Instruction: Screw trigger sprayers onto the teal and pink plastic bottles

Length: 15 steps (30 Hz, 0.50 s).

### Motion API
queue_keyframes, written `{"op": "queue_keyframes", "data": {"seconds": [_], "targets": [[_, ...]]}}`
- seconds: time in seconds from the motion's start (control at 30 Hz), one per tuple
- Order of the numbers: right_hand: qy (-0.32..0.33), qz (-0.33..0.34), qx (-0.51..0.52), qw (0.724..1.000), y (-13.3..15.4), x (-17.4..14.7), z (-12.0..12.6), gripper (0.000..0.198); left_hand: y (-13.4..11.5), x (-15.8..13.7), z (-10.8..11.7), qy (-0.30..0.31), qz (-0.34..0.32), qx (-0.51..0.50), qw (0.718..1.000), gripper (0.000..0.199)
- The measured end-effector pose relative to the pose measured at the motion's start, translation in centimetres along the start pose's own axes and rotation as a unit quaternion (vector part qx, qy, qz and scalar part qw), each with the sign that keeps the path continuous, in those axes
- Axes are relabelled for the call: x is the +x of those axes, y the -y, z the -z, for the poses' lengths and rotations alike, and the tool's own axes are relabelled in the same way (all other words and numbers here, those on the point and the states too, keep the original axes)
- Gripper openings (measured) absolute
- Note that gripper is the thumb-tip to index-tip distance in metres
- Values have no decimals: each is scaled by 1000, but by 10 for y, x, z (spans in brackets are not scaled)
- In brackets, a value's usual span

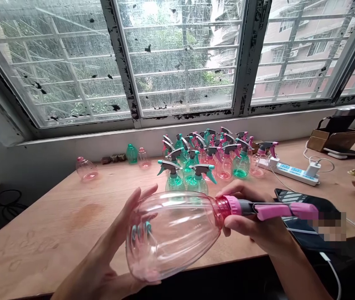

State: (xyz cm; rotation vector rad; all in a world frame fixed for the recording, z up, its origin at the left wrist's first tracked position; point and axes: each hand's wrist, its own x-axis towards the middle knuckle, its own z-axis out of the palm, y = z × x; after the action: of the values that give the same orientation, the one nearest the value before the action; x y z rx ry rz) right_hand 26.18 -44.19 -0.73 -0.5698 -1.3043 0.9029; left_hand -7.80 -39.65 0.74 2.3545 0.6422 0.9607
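"So, where do we have the pink spray bottle (174,237)?"

"Tipped on its side, held up over the near edge of the wooden table (55,208). Our left hand (112,246) is wrapped wide round its base, and our right hand (263,231) is clamped round the neck, beside the pink collar (234,205)."

"What could go wrong for us?"

"The base looks broad and slick, so if our left thumb slips, that end could drop, perhaps past the table edge."

"And the collar?"

"We can't tell whether it sits square on its thread. If it's skewed, twisting harder could jam it or leave a leak."

"Anything around us to mind?"

"Yes. The two front green spray bottles (175,182) stand upright just beyond ours, and a careless push forward could topple them. On our right, the trigger sprayer (290,210) juts out towards the black tablet (313,199); lowering our wrist suddenly could knock it against the screen."
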Motion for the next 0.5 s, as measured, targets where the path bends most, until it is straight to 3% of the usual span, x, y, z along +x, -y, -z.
{"op": "queue_keyframes", "data": {"seconds": [0.2,0.33,0.5], "targets": [[-11,-22,4,1000,6,0,-6,31,-7,0,-4,-19,37,-1,999,100],[-60,-67,-7,996,14,-2,-13,39,-3,4,-2,4,4,-23,1000,116],[-70,-80,-6,994,20,-4,-17,42,1,3,-1,-14,-7,-5,1000,105]]}}
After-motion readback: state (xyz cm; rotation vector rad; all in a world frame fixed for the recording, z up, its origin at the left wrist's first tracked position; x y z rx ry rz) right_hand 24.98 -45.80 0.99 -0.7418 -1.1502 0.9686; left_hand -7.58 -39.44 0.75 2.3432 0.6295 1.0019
